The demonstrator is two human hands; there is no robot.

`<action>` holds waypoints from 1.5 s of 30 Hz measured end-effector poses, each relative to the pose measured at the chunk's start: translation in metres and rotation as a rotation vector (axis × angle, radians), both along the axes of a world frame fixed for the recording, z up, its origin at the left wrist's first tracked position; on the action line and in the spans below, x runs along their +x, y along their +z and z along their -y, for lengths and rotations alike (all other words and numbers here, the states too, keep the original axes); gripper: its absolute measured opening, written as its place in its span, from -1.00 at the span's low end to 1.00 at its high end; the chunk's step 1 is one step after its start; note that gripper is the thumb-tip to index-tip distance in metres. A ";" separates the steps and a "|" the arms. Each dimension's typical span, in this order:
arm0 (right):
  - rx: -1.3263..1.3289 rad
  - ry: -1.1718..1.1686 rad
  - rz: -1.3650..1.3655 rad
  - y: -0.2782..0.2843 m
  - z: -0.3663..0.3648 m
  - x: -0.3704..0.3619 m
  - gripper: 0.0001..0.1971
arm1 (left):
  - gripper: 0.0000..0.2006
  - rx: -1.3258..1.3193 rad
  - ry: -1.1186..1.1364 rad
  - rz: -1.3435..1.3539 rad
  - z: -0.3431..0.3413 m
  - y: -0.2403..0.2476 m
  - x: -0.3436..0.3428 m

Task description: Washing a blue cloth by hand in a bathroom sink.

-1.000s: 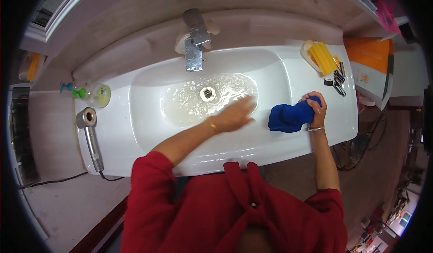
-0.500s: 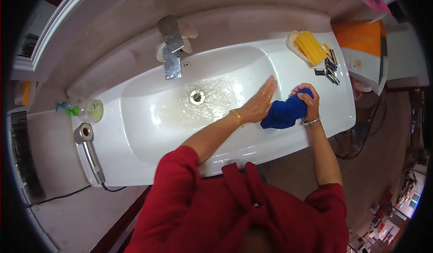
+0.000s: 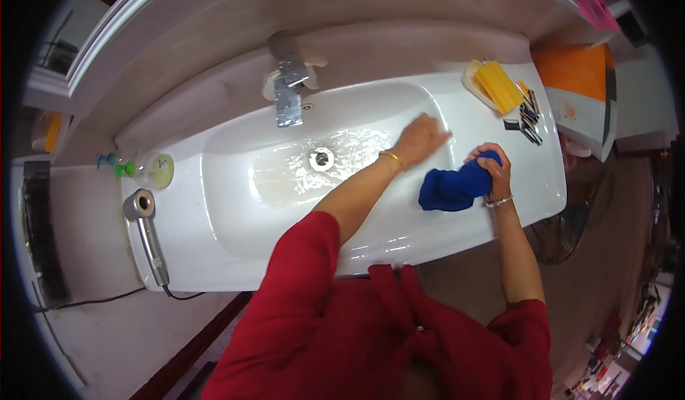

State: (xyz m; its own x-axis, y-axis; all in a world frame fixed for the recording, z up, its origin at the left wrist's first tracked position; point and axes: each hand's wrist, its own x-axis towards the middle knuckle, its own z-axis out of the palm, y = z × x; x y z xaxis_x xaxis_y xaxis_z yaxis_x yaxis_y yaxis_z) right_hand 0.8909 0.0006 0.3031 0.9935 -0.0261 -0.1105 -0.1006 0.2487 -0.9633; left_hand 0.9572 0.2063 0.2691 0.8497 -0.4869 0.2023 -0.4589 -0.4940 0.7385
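Note:
A blue cloth [image 3: 451, 189] hangs bunched over the right ledge of a white sink [image 3: 235, 246]. My right hand [image 3: 499, 170] is closed around the cloth's right end, with the fingers wrapped over its top. The loose part of the cloth sags toward the basin. My left hand [image 3: 421, 142] hovers over the basin's right wall, just above and apart from the cloth. Motion smears its fingers, so their pose is unclear. Shallow water lies around the round drain [image 3: 322, 159] beneath the silver faucet [image 3: 289, 106].
On the right ledge, a soap dish [image 3: 472, 86] carries a yellow ribbed block [image 3: 501, 88]. Beside it lie several small metal clips [image 3: 529, 122]. At left stand a pump bottle [image 3: 160, 171] and a grey hair dryer [image 3: 148, 236] with a cord. An orange-and-white box [image 3: 576, 107] sits beyond the right end.
My left hand has lifted off the cloth and shifted up and slightly right, its flat pose lost in blur. My right hand still grips the cloth. The whole view has shifted slightly.

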 end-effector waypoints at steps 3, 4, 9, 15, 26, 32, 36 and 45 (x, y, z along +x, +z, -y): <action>0.018 -0.003 -0.009 0.006 0.000 -0.002 -0.78 | -0.72 0.122 0.363 -0.229 -0.045 -0.051 0.025; 0.003 -0.012 0.008 0.006 0.005 -0.004 -0.78 | -0.69 0.216 0.308 -0.200 -0.058 -0.051 0.019; -0.012 0.023 0.005 0.002 -0.002 0.001 -0.78 | -0.62 0.730 0.300 -0.510 -0.151 -0.055 0.008; -0.030 0.011 -0.010 0.003 0.000 0.001 -0.80 | -0.85 0.404 -0.066 0.000 -0.107 -0.005 0.007; 0.024 -0.006 0.011 0.005 -0.004 0.002 -0.78 | -0.71 -0.646 0.134 -1.009 -0.018 -0.061 0.029; -0.021 0.013 -0.020 0.001 0.002 0.001 -0.78 | -0.73 0.131 -0.076 -0.504 -0.066 -0.028 -0.042; -0.009 0.028 -0.014 -0.002 0.001 0.003 -0.78 | -0.77 0.230 -0.199 -0.437 -0.132 -0.017 -0.079; -0.003 0.027 -0.010 0.002 0.000 0.003 -0.77 | -0.86 -0.240 0.497 -0.731 -0.272 -0.001 -0.123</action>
State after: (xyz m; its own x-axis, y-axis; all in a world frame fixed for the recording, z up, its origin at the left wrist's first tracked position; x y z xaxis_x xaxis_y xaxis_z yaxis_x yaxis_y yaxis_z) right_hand 0.8934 0.0007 0.3050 0.9928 0.0008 -0.1201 -0.1167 0.2432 -0.9629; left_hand 0.8343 0.4785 0.2677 0.9064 -0.0449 -0.4200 0.3878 -0.3054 0.8697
